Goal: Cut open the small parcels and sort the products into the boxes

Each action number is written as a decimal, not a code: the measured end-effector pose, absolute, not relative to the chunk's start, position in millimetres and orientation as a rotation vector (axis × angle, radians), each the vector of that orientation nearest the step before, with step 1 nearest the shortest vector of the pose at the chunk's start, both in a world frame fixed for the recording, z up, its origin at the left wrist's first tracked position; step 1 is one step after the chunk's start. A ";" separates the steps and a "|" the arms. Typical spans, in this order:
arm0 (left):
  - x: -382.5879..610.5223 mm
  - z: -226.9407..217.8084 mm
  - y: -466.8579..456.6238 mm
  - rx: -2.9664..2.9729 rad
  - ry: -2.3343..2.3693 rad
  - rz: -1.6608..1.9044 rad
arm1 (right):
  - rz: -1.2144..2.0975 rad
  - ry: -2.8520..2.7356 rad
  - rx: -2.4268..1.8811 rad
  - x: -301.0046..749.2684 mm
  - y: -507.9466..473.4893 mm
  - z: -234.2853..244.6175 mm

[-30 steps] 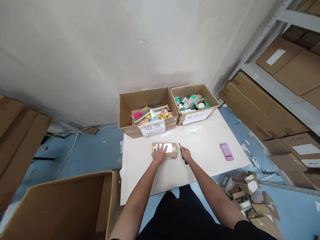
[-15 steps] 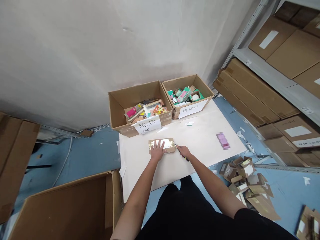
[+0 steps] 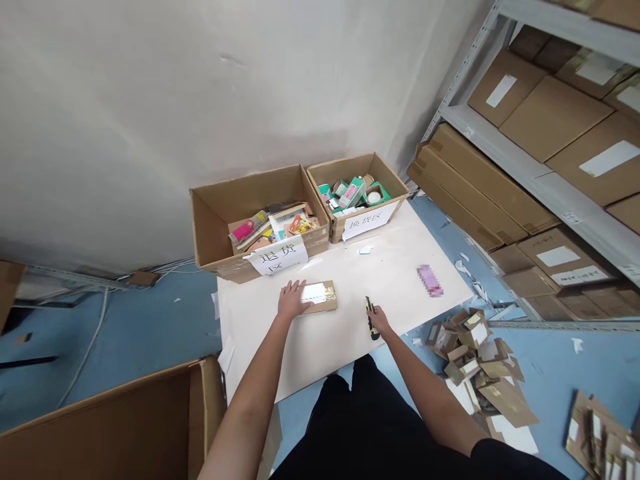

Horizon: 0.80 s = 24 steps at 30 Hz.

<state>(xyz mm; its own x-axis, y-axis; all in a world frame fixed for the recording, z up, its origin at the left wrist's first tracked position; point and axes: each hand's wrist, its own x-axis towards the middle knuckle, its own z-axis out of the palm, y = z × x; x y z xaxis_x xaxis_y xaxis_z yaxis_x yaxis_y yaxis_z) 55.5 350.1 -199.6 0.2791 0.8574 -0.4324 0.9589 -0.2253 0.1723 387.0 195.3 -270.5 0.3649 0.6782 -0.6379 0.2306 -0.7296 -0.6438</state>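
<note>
My left hand (image 3: 291,299) lies flat, fingers spread, on the left end of a small brown parcel (image 3: 320,297) with a white label and yellow tape, which rests on the white table (image 3: 345,333). My right hand (image 3: 381,321) is closed round a black and yellow box cutter (image 3: 371,316), held near the table's front edge, well to the right of the parcel and apart from it.
Two open cardboard boxes with paper signs stand at the table's back: a large one (image 3: 220,207) with mixed goods, a smaller one (image 3: 385,180) with green packets. A pink item (image 3: 430,280) lies at the right. Torn cartons (image 3: 480,367) litter the floor; shelves of boxes (image 3: 550,133) stand right; a large carton (image 3: 115,427) lower left.
My right hand has pulled the cutter away from the parcel's right end, back toward the table's front edge. My left hand has slid to the parcel's left end. The camera has turned right.
</note>
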 end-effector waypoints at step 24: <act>168.6 -192.4 252.3 1.619 2.081 -0.423 | 1.557 -1.463 -1.781 340.6 305.2 -253.0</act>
